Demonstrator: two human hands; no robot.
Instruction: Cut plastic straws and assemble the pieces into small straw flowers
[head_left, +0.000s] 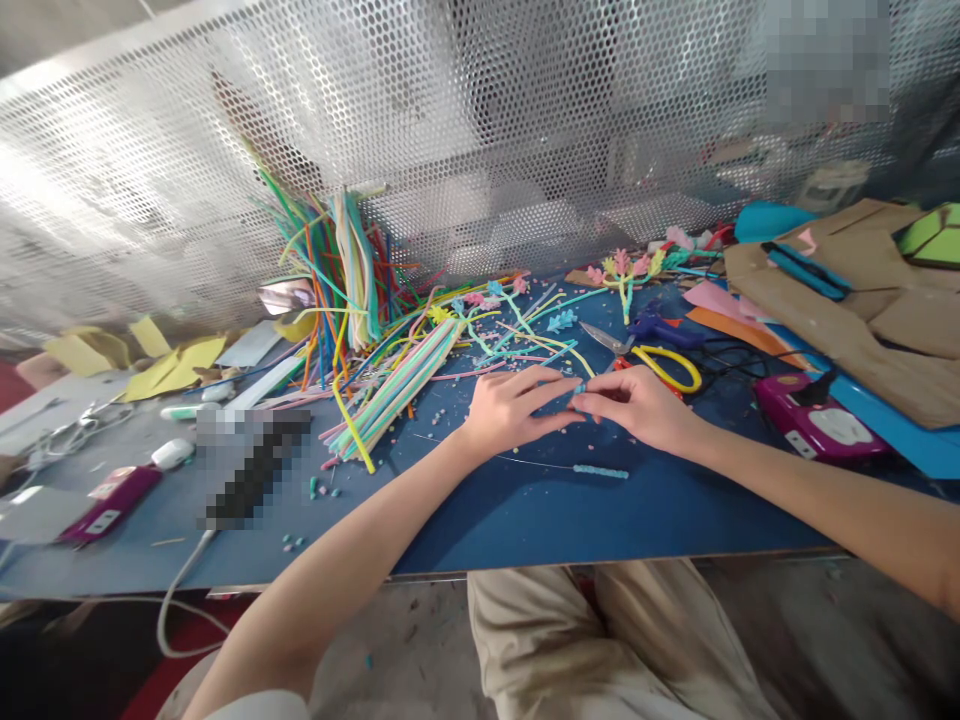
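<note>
Fingertips of the left hand (510,408) and right hand (641,405) pinch one tiny blue bead (579,388) together; it could slip and roll among loose beads (324,490) left of them.

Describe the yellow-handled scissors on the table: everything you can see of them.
The scissors lie flat on the blue table, just beyond the right hand. Two yellow loop handles, plastic by the look, point right; the grey metal blades point left and look slightly parted. No hand touches them. A purple tool lies close behind; whether they touch is unclear.
</note>
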